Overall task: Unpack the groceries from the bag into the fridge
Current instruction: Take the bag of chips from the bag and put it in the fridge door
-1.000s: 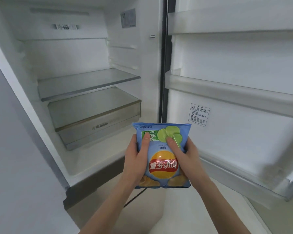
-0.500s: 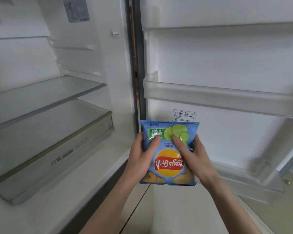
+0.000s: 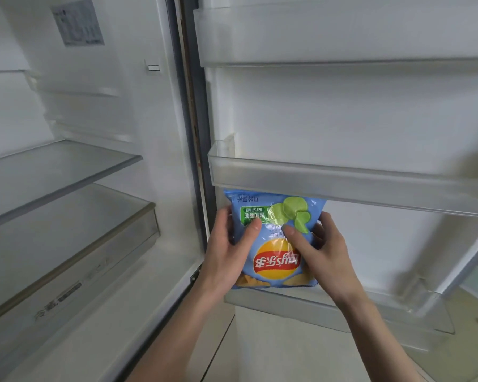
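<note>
A blue bag of crisps (image 3: 276, 260) with a red and yellow logo and green lime slices is held upside down in front of the open fridge door. My left hand (image 3: 226, 252) grips its left edge, thumb across the front. My right hand (image 3: 320, 255) grips its right edge, thumb on the front too. The bag's far end sits just under the middle door shelf (image 3: 342, 183), and its near end hangs above the bottom door shelf (image 3: 301, 307). No grocery bag is in view.
The fridge interior on the left has a glass shelf (image 3: 53, 166) and a drawer (image 3: 75, 244) beneath it, with a white floor in front. A top door shelf (image 3: 329, 45) runs above. Pale flooring shows below.
The view has swung right toward the door. Both hands have carried the crisps closer to the door, up under the middle door shelf.
</note>
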Tool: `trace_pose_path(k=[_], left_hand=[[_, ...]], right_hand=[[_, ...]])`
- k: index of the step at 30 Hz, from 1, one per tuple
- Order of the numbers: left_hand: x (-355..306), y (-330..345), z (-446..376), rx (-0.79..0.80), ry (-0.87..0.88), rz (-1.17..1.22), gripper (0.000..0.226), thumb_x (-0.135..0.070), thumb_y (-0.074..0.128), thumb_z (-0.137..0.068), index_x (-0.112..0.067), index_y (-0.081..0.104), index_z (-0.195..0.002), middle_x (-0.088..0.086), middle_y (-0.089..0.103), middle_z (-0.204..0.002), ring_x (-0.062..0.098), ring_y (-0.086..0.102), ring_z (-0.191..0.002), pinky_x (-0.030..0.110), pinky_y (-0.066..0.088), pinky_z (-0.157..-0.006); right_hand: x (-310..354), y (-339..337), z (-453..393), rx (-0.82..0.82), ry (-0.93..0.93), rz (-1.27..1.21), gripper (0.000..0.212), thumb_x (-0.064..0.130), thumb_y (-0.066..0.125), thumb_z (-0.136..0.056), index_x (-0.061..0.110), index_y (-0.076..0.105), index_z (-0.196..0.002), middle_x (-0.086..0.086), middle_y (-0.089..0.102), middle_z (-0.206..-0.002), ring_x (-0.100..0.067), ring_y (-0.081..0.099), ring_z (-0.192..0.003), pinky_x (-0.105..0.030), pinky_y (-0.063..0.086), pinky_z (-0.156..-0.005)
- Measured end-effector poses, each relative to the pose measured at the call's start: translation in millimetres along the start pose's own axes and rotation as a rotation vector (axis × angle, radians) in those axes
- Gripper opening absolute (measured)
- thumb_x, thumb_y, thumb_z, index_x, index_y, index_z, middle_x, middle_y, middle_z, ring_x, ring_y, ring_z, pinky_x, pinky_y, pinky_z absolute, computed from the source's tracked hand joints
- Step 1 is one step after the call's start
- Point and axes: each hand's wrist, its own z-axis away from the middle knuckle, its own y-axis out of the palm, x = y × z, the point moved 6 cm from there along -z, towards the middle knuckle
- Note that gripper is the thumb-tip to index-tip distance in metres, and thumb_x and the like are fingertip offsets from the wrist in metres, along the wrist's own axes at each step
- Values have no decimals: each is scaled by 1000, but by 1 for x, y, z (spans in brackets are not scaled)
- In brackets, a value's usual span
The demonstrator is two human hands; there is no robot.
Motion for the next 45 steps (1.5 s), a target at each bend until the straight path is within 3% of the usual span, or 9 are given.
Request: trace_pose_path(k=[11, 17, 21, 24, 26, 28, 33, 39, 45], left_hand=[[44, -3, -9, -86, 30, -182, 29, -26, 78, -90, -27, 62, -115, -13, 74, -109, 9, 75, -98, 46, 64, -82], [63, -6, -6, -114, -13, -313, 42, -49, 76, -83, -36, 57, -117, -17, 72, -108, 6, 74, -96, 46, 64, -79], [67, -8, -5, -96, -18, -406, 42, -47, 77, -83, -36, 56, -117, -16, 72, -107, 3, 73, -94, 41, 65, -77], [59, -8, -3, -107, -21, -532, 41, -49, 78, -84, -35, 55, -115, -19, 70, -105, 0, 70, -91, 19, 59, -69], [51, -8, 0, -126, 4, -619, 43, -48, 78, -84, -34, 53, -116, -20, 68, -106, -3, 68, -90, 9, 51, -64], [42, -9, 4, -157, 90, -691, 45, -49, 77, -84, -33, 52, -118, -19, 66, -107, 0, 66, -93, 11, 48, -66], [30, -9, 25, -216, 299, -858, 55, -50, 65, -91, -17, 54, -133, -2, 64, -122, 19, 62, -110, 36, 55, -84], [22, 11, 47, -37, 511, -943, 59, -44, 67, -92, -9, 54, -137, 7, 55, -141, 26, 52, -133, 41, 46, -110], [0, 54, 62, 23, 620, -956, 58, -49, 59, -95, -12, 55, -140, 3, 57, -141, 25, 53, -134, 42, 46, -108]], right_hand=[[-48, -6, 4, -36, 43, 70, 39, 23, 79, -87, 20, 59, -121, 9, 76, -110, -8, 73, -101, -26, 61, -77], [-68, -7, -3, -19, 143, 190, 38, 30, 81, -85, 23, 61, -117, 10, 75, -107, -7, 75, -92, -29, 63, -76], [-68, -11, -5, -38, 158, 349, 40, 41, 80, -84, 23, 59, -114, 11, 72, -106, -4, 72, -89, -19, 61, -69], [-62, -11, -3, -73, 139, 431, 48, 43, 81, -81, 21, 53, -112, 15, 67, -104, 2, 67, -89, -12, 55, -62], [-56, -10, 1, -105, 110, 451, 59, 45, 83, -79, 23, 48, -120, 12, 65, -112, 1, 66, -94, -16, 57, -66], [-51, -14, 7, -147, 65, 495, 70, 51, 82, -78, 26, 43, -130, 12, 63, -120, -2, 66, -100, -19, 56, -73], [-39, -19, 30, -194, -90, 744, 70, 53, 69, -88, 28, 35, -144, 8, 53, -136, -11, 53, -122, -24, 45, -91], [-23, -27, 59, -243, -298, 1082, 68, 57, 52, -96, 17, 42, -151, 2, 47, -152, -18, 43, -142, -37, 40, -114], [4, -70, 92, -311, -348, 1240, 69, 53, 58, -97, 16, 41, -153, 0, 45, -156, -21, 38, -148, -46, 37, -116]])
